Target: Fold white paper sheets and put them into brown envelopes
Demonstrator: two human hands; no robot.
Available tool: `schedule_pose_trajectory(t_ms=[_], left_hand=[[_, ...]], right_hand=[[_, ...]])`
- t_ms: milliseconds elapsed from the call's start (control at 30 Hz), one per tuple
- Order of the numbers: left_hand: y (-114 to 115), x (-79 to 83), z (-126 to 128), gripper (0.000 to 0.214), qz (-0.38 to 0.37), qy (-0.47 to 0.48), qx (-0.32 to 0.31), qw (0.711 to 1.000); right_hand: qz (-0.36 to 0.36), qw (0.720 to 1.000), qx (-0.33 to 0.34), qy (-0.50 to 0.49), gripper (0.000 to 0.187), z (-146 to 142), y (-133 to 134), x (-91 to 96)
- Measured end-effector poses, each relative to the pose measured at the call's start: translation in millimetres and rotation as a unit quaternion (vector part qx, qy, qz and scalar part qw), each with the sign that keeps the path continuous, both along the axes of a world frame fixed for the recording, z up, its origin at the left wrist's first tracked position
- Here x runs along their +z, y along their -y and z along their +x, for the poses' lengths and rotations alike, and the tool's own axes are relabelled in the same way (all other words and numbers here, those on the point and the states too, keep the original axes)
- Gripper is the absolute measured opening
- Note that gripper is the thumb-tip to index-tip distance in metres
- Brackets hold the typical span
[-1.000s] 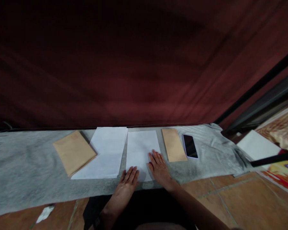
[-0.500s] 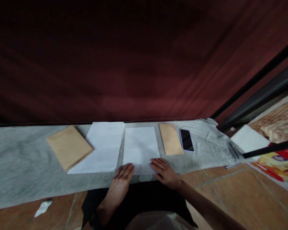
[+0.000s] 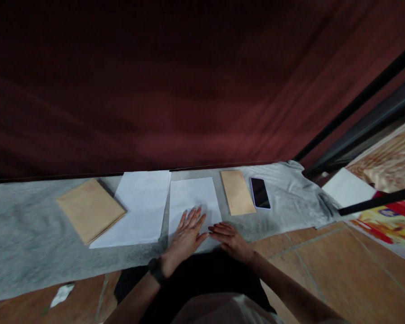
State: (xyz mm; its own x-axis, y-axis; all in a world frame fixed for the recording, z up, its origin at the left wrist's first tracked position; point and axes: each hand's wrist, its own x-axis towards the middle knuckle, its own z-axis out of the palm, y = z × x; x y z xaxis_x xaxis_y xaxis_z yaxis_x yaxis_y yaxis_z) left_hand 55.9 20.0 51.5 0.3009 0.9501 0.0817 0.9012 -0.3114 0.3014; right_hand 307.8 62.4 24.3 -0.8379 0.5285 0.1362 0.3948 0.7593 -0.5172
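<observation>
So far I see white rectangular paper sheet (image 3: pixel 193 192) flat at ctr, no folds visible; L hand (image 3: pixel 185 235) + R hand (image 3: pixel 231 240) palm-down at its near end, fingers nearly meeting, gripping nothing. Tan oblong envelope (image 3: pixel 238 193), right, untouched.

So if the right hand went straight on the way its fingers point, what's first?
The right hand would likely meet the left hand, thumb side first; whether the hands touch now is hard to tell.
</observation>
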Motion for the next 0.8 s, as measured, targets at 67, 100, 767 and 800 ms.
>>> schedule_pose_trajectory(t_ms=[67, 100, 767, 800], left_hand=[[-11, -9.0, -2, 0.054, -0.011, -0.013, 0.017, 1.000], [-13, -13.2, -6, 0.054, -0.014, -0.016, 0.021, 1.000], [53, -22.7, -78, 0.028, -0.019, 0.239, 0.069, 0.968], [55, -21.5, -78, 0.026, -0.023, 0.248, 0.065, 0.966]], right_hand=[[-0.003, 1.000, -0.004, -0.007, 0.048, 1, 0, -0.7], [-0.005, 1.000, -0.006, -0.010, 0.048, 2, 0, -1.3], [-0.012, 0.997, -0.030, -0.063, 0.048, 7, -8, 2.4], [-0.006, 0.998, -0.031, -0.063, 0.050, 9, -8, 0.5]])
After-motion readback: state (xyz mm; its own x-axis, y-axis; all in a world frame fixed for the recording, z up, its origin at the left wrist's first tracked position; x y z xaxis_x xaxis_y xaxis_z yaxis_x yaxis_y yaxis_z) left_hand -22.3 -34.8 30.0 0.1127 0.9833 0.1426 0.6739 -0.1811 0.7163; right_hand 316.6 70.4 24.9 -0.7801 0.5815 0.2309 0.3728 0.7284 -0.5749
